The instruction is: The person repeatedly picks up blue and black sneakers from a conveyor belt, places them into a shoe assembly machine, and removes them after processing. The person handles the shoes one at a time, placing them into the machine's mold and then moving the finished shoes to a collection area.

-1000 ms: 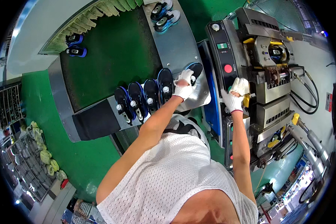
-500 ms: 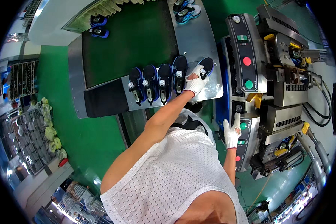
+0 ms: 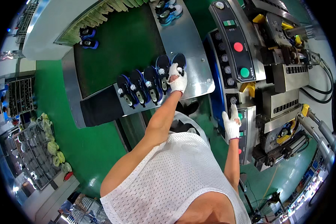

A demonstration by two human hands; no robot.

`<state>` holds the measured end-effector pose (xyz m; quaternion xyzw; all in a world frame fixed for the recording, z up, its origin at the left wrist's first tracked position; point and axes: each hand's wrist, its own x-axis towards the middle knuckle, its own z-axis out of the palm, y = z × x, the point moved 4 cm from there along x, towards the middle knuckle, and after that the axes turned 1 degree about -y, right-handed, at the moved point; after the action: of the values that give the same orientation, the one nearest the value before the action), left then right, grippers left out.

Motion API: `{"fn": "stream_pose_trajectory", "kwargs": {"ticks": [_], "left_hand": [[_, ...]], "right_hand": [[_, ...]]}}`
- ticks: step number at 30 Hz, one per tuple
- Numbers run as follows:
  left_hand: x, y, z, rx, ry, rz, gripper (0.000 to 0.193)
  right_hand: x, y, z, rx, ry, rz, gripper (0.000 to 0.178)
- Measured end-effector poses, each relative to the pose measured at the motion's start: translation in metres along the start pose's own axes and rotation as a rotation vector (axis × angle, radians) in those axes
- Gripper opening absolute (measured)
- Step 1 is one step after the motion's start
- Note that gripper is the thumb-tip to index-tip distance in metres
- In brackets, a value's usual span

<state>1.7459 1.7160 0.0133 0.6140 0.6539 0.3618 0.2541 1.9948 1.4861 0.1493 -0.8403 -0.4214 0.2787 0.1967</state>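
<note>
My left hand, in a white glove, is closed on a black shoe with a blue-edged sole. This shoe stands at the right end of a row of similar black shoes along the metal table's near edge, close beside its neighbour. White stuffing shows in the shoes' openings. My right hand, also gloved, has its thumb and fingers spread. It rests at the lower control panel of a machine, with a fingertip beside or over a green button; exact contact is unclear.
A green conveyor belt runs beyond the row, with dark shoes near a fringed opening. Blue-black shoes sit on the metal ledge. A black mat lies left. The machine's upper panel stands right; wire racks are far left.
My left hand has brought the black shoe leftward, up to the row's right end. My right hand stays by the lower panel's green button. The whole view has shifted slightly.
</note>
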Motion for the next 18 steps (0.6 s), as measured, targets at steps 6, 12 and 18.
{"fn": "stream_pose_trajectory", "kwargs": {"ticks": [6,12,18], "left_hand": [[0.020,0.042,-0.068,-0.186,-0.310,0.113,0.080],[0.143,-0.062,-0.175,-0.241,-0.115,-0.074,0.053],[0.275,-0.307,-0.300,0.455,0.271,-0.325,0.076]], "right_hand": [[-0.034,0.008,0.023,0.228,0.079,0.074,0.058],[-0.055,-0.022,0.063,0.294,-0.005,0.213,0.042],[-0.094,-0.025,0.060,-0.189,-0.057,0.375,0.037]]}}
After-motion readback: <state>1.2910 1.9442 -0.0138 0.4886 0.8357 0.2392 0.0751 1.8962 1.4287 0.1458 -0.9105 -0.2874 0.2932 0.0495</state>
